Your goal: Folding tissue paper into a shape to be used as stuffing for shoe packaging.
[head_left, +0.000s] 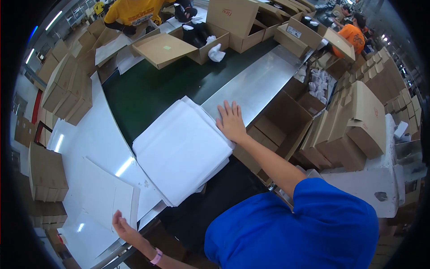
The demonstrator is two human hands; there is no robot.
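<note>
A thick stack of white paper sheets lies in front of me, across the near end of the green conveyor belt. My right hand is spread flat by the stack's right edge, with its fingers over the metal strip beside the belt. Nothing shows in its grip. At lower left, my left hand hovers near the edge of a flat white sheet or board on the white tabletop. Its fingers look loosely apart, and I see nothing in them.
Open cardboard shoeboxes with dark shoes and crumpled paper stand up the belt. A person in yellow works there; another in orange is at far right. An open carton and stacked boxes stand right, more boxes left.
</note>
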